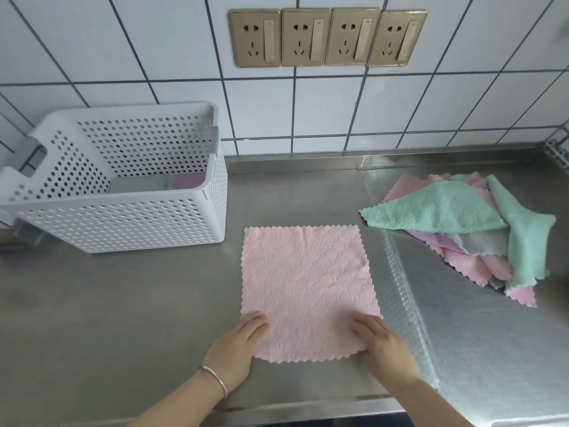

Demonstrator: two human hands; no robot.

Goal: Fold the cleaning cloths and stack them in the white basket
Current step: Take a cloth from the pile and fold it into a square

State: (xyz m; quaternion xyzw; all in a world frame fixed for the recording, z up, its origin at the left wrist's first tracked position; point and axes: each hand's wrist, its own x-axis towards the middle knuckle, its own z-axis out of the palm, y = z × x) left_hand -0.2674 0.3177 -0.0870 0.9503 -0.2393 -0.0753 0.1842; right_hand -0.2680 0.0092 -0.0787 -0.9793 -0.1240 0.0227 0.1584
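Right of the white perforated plastic basket (129,192), a pink square microfibre cloth w/ zigzag edges (304,291) lies flat on the steel counter (123,318). Left hand (237,343) and right hand (380,340) lie on its near corners w/ fingers on top — can't tell if thumbs are tucked under. Best next: pinch both corners, fold to far edge, match edges, smooth crease. Unfolded pile of pink, green, lilac and grey cloths (480,226) sits further right of basket — something pinkish shows inside it.

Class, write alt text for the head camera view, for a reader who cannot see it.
Two hands, left and right, grip the near corners of a pink cloth spread flat on a steel counter. A white perforated basket stands to the left; a pile of unfolded green, pink and purple cloths lies to the right.
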